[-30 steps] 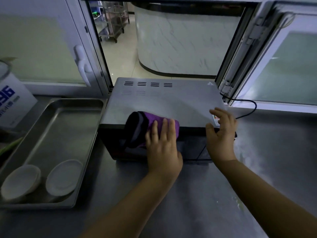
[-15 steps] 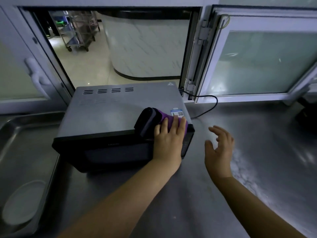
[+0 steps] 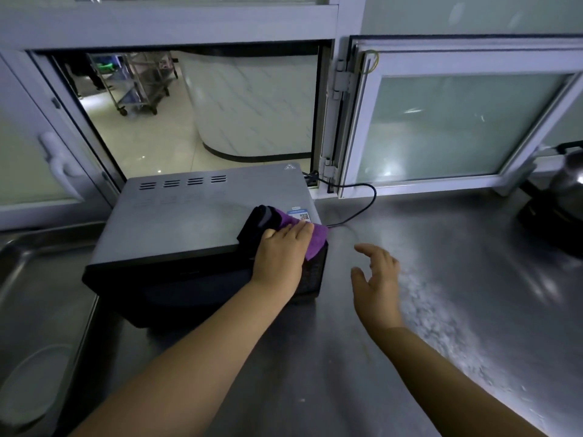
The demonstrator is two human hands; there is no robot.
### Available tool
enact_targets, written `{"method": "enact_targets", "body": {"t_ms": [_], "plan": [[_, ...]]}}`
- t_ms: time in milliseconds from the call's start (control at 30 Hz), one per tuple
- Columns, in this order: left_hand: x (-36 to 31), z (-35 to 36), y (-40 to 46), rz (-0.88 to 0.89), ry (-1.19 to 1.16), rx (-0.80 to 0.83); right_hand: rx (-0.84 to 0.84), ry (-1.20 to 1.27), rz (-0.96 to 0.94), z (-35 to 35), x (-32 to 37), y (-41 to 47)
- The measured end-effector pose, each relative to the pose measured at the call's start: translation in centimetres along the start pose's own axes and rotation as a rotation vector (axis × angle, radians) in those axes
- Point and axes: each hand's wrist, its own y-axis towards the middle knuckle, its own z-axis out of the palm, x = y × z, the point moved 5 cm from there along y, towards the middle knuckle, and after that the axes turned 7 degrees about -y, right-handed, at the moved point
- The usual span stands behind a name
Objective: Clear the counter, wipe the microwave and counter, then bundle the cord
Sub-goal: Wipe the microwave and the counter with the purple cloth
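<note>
Head view. Surface (image 3: 362,357): brushed steel, mottled pale glare to the right. Microwave (image 3: 189,222): grey top, black front, standing on the surface below an open serving hatch (image 3: 195,111). Cloth (image 3: 284,225): purple and black, on the microwave's top right front corner. Left hand (image 3: 282,257): fingers (image 3: 296,230) flat and straight, pressing the cloth. Right hand (image 3: 377,279): above the surface right of the microwave, fingers loosely spread, holding nothing. Cord (image 3: 356,203): black, looping from behind the microwave across the surface. Tray (image 3: 19,269): steel, left, holding a white dish (image 3: 31,383). Kettle (image 3: 564,197): far right. Through the hatch: tiled floor, curved marble counter (image 3: 252,105), wheeled rack (image 3: 138,80).
</note>
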Motion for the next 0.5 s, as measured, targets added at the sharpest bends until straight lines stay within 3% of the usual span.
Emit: {"method": "enact_targets", "body": {"t_ms": [100,267,367,500], "plan": [[0.5,-2.2,-0.9,-0.113,-0.303,-0.093,0.079,0.049,0.031,0.3,1.8,-0.5],[-0.5,-4.1,-2.5,-0.123,-0.785,-0.202,0.212,0.228,0.041,0.2,5.3,-1.5],[-1.4,-4.2,-3.2,-0.233,-1.218,-0.103,0.250,0.331,0.049,0.0,6.6,-2.3],[-3.3,-2.6,-4.4,-0.380,-1.803,0.192,0.228,0.393,0.089,-0.6,6.6,-3.5]]}}
